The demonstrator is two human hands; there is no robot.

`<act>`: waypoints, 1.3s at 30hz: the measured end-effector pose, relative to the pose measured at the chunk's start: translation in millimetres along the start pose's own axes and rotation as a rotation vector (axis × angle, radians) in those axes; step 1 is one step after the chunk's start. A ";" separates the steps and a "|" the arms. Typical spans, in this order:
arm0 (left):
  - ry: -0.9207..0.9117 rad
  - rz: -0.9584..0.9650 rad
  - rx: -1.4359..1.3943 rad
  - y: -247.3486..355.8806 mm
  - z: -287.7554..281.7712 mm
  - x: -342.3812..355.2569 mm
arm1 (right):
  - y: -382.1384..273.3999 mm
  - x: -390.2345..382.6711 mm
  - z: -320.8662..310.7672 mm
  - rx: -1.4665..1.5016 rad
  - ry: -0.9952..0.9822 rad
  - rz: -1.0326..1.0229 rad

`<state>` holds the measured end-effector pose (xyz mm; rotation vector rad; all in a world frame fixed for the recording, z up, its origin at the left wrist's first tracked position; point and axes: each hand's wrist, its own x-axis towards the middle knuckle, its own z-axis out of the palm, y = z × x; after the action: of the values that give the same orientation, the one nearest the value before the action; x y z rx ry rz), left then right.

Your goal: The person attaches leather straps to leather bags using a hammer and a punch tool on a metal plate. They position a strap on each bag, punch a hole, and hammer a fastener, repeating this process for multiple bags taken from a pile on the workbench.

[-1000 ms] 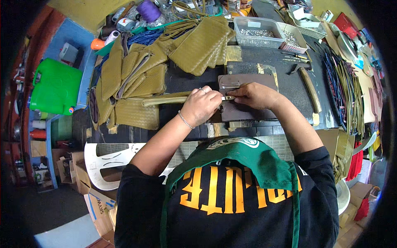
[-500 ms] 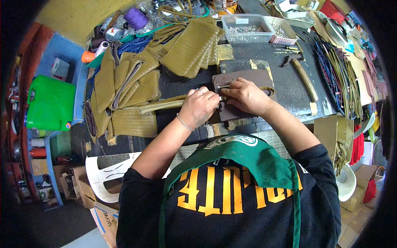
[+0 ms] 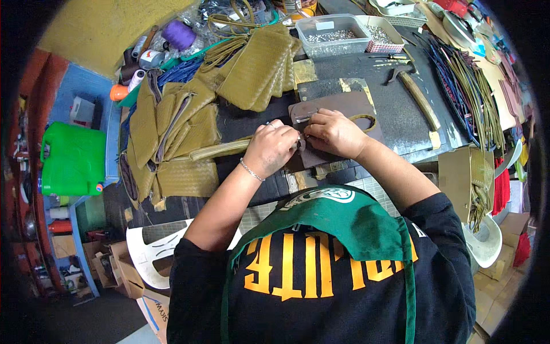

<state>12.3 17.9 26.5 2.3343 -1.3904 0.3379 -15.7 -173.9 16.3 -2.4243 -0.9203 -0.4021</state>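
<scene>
from here i see the left hand [image 3: 270,147] clasped round the olive strip [image 3: 220,150], which runs leftward over the black table [image 3: 249,123]; the right hand [image 3: 334,133] bunches over the brown board [image 3: 349,101], its grip hidden. i'd hold the strip flat and untwisted.

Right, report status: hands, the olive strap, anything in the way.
Left hand gripping olive strap. Right hand over brown pad, grip hidden. Strap extends left to olive pouches. Hammer off right, clear of both hands.
</scene>
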 end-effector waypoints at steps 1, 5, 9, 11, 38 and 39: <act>0.021 0.001 -0.022 0.1 0.2 0.9 | 0.8 0.2 -0.1 0.015 0.002 -0.013; 0.010 -0.024 -0.039 1.9 -0.6 2.9 | 5.5 -0.6 -1.9 0.035 0.012 -0.010; -0.054 -0.017 -0.061 -2.3 -0.7 2.5 | 5.8 2.9 -11.1 0.054 -0.066 -0.043; -0.101 -0.025 -0.058 -4.7 -2.4 1.9 | 3.9 5.0 -11.8 0.049 -0.104 -0.069; -1.299 -0.002 -0.073 -27.1 -107.1 51.5 | 16.4 2.1 -17.0 0.128 -0.192 0.067; -1.296 -0.084 -0.204 -34.0 -112.4 58.4 | 15.9 0.0 -16.8 0.129 -0.170 0.056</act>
<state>69.7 37.8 142.7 2.3956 -1.6093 -1.5077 -6.4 -193.4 24.5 -2.3868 -0.9170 -0.1137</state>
